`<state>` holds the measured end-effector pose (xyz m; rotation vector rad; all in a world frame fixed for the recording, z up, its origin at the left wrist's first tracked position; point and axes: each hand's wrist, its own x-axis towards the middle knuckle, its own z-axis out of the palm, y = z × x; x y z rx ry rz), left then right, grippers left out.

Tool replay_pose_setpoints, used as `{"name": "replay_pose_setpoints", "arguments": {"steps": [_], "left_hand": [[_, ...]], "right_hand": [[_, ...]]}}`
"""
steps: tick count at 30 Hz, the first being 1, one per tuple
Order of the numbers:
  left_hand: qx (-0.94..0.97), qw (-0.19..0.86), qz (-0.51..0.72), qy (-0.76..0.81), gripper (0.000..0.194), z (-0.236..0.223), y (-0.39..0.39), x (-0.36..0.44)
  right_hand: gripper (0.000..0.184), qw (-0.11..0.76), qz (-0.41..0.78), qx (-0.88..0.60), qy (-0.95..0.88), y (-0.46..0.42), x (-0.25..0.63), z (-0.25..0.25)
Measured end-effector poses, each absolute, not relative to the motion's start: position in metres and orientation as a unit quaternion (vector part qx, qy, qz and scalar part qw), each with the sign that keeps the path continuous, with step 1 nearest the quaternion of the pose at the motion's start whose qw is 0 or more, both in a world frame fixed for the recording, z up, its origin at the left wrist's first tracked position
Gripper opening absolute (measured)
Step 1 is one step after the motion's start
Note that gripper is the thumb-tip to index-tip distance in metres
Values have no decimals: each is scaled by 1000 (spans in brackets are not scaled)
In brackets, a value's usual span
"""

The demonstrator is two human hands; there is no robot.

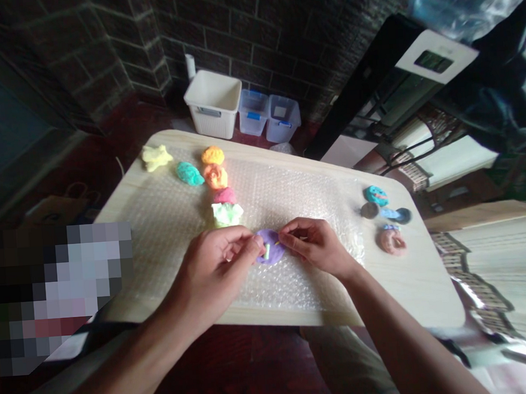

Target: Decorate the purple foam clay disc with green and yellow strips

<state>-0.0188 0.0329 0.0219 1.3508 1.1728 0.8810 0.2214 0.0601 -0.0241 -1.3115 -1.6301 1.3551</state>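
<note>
A flat purple clay disc [273, 244] lies on bubble wrap [165, 216] spread over a small wooden table [431, 281]. My left hand [218, 266] is closed, its fingertips pinched at the disc's left edge beside a tiny pale green clay bit [267, 250]. My right hand [314, 244] is closed in a pinch on a thin stick [288, 239] whose tip points at the disc's right side. Both hands touch or almost touch the disc.
Finished clay shapes sit behind: yellow star [156, 157], teal piece [189, 173], orange pieces [214, 166], pink [224, 195] and pale green lump [227, 213]. Donut-like pieces [388, 224] lie at the right. White and clear bins [243, 109] stand on the floor beyond.
</note>
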Motion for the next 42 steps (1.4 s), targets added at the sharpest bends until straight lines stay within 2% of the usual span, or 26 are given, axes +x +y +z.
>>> {"name": "replay_pose_setpoints", "arguments": {"steps": [6,10,20,27,33,42], "left_hand": [[567,547,370,493,31,20,32,-22],[574,540,370,493,31,20,32,-22],[583,528,367,496,33,21,32,-21],[592,519,371,492,34,19,32,-21],[594,520,367,492,33,19,32,-20],[592,520,369,493,33,20,31,-20]], "right_hand": [[14,304,437,-450,-717,59,227,-20],[14,289,398,-440,-751,60,225,-17],[23,243,440,-542,-673,59,212,-17],[30,242,460,-529,-670,61,213,-15],[28,228,445,-545,-673,61,211,-16],[27,259,489,-509,-659,62,213,-16]]}}
